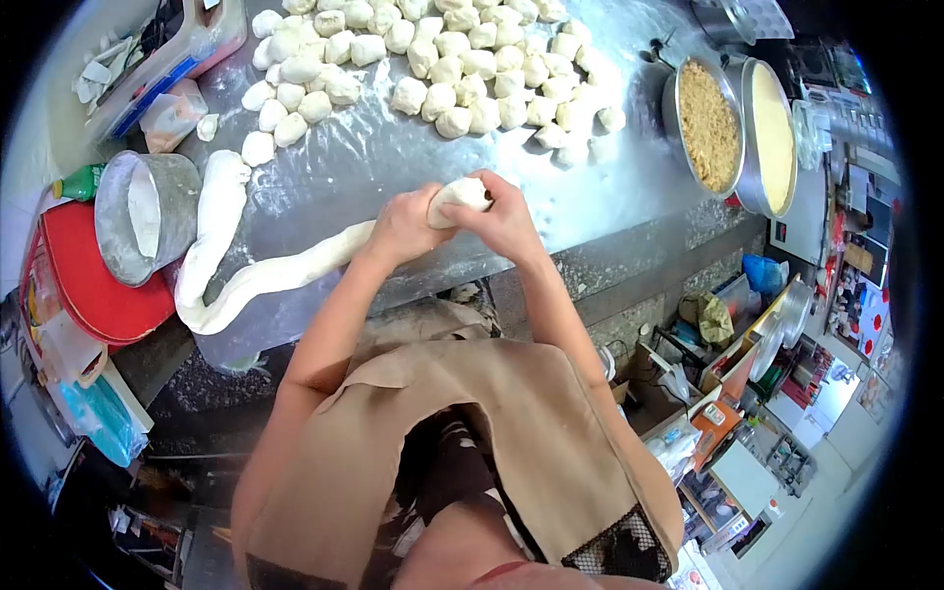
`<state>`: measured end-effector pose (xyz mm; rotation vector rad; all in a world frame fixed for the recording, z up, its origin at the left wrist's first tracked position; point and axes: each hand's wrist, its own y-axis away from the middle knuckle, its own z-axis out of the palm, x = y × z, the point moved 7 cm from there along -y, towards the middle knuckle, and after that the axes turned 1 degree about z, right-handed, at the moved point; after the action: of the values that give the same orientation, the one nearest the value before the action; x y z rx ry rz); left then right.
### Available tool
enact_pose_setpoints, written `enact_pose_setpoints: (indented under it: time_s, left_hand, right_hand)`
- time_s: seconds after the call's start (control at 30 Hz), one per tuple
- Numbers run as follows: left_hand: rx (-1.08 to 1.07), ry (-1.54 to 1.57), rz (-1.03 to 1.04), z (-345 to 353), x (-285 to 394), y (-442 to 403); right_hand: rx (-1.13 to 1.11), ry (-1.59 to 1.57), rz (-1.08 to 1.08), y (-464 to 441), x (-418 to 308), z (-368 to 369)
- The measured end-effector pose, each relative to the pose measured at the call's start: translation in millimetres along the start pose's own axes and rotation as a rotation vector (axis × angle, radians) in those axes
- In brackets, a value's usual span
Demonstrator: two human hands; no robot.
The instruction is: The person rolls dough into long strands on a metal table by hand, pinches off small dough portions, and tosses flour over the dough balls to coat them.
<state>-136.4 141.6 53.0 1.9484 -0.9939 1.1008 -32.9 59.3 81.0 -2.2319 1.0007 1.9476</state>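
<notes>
Head view: we wrap our left hand (405,226) around a long, white dough rope (285,274), which bends at the frame's left, and our right hand (508,224) pinches its end near the middle. Round, pale dough lumps (479,64) sit on the shiny metal table (344,182) up top.

One dough rope (295,270), dozens of dough lumps (479,64)

The lumps crowd too closely for me to number exactly. Besides my two hands (405,228), I count two round pans (672,133), one metal bucket (179,211) and one green bottle (81,183).
</notes>
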Motion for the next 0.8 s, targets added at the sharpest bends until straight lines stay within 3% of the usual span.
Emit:
enact_pose_setpoints:
  time_s: [0.03,0.07,0.2,0.3,0.37,0.43,0.47,0.5,0.57,0.6,0.63,0.7,0.73,0.8]
  left_hand:
    - [0.015,-0.102,0.066,1.4,-1.0,-1.1]
    - [0.028,-0.122,0.116,1.5,-3.7,-0.3]
    - [0.065,-0.085,0.095,-4.3,6.6,-1.8]
    - [0.087,-0.100,0.056,-1.9,5.3,-0.6]
    - [0.203,-0.089,0.138,-3.1,11.3,0.5]
    - [0.161,-0.038,0.126,1.2,14.0,6.2]
    - [0.131,0.010,0.125,2.2,18.3,5.1]
    - [0.119,0.038,0.321,-0.8,46.2,13.6]
    - [0.131,0.163,0.037,-7.5,26.2,12.4]
    - [0.132,0.158,0.040,-9.8,16.3,10.3]
    - [0.226,0.176,0.103,-15.2,2.5,8.9]
    - [0.337,0.205,0.166,-22.0,-3.6,3.6]
    - [0.227,0.298,0.182,-15.8,-0.7,3.8]
    - [0.126,0.387,0.195,-16.2,6.8,7.9]
  right_hand:
    - [0.095,0.203,-0.098,2.0,-15.4,-3.5]
    - [0.312,0.338,-0.360,8.2,-40.1,-3.9]
    - [0.385,0.441,-0.513,9.8,-52.5,17.4]
    - [0.451,0.449,-0.537,8.9,-45.1,23.6]
    - [0.495,0.497,-0.485,-1.5,-27.9,20.4]
    - [0.542,0.549,-0.435,-24.0,5.1,7.3]
    - [0.608,0.640,-0.304,-49.8,34.1,-15.5]
    - [0.677,0.719,-0.167,-63.2,50.2,-34.6]
    - [0.693,0.621,-0.211,-48.0,31.3,-48.0]
    - [0.665,0.917,-0.236,-30.3,12.7,-40.5]
    - [0.670,0.917,-0.231,-7.6,-2.1,-35.6]
    - [0.066,0.779,-0.113,3.2,-1.8,0.4]
    - [0.059,0.781,-0.106,3.9,0.0,11.0]
    - [-0.138,0.129,-0.021,-1.5,8.6,44.5]
